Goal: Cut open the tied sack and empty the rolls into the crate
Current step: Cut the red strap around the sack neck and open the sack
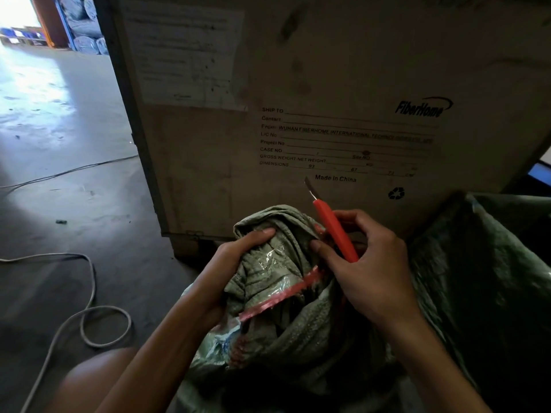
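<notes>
While the red tie [280,298] is uncut around the gathered neck, the work sits at the very first step: opening the sack [298,332]. That green woven sack stands at 6 o'clock in the view, on the floor [74,114], just in front of the tall printed crate [328,70] that fills 12 o'clock. The left hand [235,254] is curled round the bunched top of the neck from the 9 o'clock side, thumb laid over the folds, holding it upright. The right hand [366,263] comes in from 3 o'clock. It pinches the red knife [334,228] between thumb and fingers, and its fingertips touch the cloth. The blade [308,187] is out and points away toward 11 o'clock, clear of both the tie and the sack.

No rolls are visible; whatever is inside is hidden by the weave. A second green sack [483,278] lies at 4 o'clock, and a pale cable [89,311] loops on the floor at 8 o'clock.

Next, I judge, the knife must be turned so its edge slips under the tie. The cut should run away from the left hand, whose fingers sit close above the band. The woven cloth will likely spring loose once freed, so that grip should hold.
</notes>
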The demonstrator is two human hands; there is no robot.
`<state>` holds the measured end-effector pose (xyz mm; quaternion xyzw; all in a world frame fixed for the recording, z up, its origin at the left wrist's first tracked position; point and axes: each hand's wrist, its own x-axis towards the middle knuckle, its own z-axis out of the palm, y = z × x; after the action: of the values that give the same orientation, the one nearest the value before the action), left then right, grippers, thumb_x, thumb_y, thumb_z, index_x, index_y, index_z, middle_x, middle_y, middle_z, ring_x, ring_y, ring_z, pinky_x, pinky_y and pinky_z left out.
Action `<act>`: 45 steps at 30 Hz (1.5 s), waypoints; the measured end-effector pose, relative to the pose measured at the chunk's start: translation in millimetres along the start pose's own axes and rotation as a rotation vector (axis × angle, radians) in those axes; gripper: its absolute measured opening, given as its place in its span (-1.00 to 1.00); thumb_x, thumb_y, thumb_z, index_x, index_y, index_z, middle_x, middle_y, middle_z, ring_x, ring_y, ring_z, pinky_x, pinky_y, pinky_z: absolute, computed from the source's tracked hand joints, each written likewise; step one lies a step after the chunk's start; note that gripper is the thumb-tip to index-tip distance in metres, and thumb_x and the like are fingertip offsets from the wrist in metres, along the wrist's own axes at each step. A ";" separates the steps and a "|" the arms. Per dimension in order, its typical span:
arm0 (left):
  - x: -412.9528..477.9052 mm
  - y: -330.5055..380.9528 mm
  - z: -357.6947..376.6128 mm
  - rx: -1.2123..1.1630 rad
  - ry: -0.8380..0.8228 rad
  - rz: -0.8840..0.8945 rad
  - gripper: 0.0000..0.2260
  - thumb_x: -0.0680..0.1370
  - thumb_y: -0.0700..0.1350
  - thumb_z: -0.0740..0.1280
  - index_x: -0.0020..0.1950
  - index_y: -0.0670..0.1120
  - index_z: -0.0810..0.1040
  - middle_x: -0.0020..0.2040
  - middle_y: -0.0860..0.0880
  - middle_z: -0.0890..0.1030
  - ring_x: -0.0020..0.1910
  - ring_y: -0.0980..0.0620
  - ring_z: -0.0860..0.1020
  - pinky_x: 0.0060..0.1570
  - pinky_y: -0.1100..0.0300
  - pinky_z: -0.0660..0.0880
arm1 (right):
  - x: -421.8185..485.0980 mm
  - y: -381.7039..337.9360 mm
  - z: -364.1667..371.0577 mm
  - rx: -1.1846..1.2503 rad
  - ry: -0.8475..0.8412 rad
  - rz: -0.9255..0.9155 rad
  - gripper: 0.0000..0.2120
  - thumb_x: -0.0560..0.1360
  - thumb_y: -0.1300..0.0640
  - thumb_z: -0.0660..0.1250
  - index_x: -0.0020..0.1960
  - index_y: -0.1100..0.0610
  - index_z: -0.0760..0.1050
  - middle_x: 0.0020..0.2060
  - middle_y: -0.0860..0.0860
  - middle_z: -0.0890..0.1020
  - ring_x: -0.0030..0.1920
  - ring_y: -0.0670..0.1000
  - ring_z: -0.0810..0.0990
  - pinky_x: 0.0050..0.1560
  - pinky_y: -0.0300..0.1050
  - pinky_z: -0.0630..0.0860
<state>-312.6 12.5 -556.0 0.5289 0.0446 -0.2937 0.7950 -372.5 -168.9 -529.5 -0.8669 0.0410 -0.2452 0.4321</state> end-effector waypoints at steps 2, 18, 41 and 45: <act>2.7 -0.2 -3.7 -0.014 0.022 0.005 -0.61 0.49 0.02 0.44 0.17 -0.23 0.71 0.18 -0.26 0.70 0.21 -0.26 0.66 0.33 -0.11 0.53 | -0.7 -0.4 0.7 0.007 0.001 -0.028 -0.62 0.39 -0.04 0.53 0.18 -0.07 0.59 0.00 -0.22 0.65 -0.01 -0.27 0.63 -0.03 -0.39 0.57; 3.3 17.1 -39.9 0.625 0.075 0.346 -0.45 0.14 0.06 0.58 0.09 -0.06 0.68 -0.02 -0.10 0.77 -0.04 -0.06 0.74 -0.01 0.03 0.66 | 8.1 9.3 -13.8 0.024 -0.099 0.146 -0.61 0.27 0.12 0.63 -0.02 -0.07 0.54 -0.17 -0.10 0.70 -0.17 -0.17 0.67 -0.16 -0.26 0.56; 19.8 3.9 -39.2 -0.318 0.023 0.199 -0.48 0.53 0.19 0.27 0.27 -0.19 0.59 0.11 -0.24 0.65 0.04 -0.18 0.57 0.18 -0.10 0.51 | -13.0 -9.0 6.0 0.024 -0.246 0.087 -0.47 0.14 -0.05 0.66 0.03 -0.14 0.52 -0.05 -0.21 0.64 -0.04 -0.26 0.62 -0.11 -0.39 0.56; 21.8 2.8 -35.9 -0.108 0.036 0.274 -0.53 0.42 0.12 0.44 0.17 -0.18 0.60 -0.02 -0.19 0.67 -0.08 -0.10 0.63 0.05 -0.04 0.55 | -15.9 -12.1 10.1 0.122 -0.328 0.069 -0.50 0.16 -0.05 0.66 0.01 -0.10 0.54 -0.06 -0.19 0.68 -0.04 -0.24 0.67 -0.11 -0.33 0.57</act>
<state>-284.6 35.3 -577.7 0.4916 0.0020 -0.1703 0.8540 -383.5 -149.5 -531.5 -0.8656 -0.0154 -0.0875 0.4928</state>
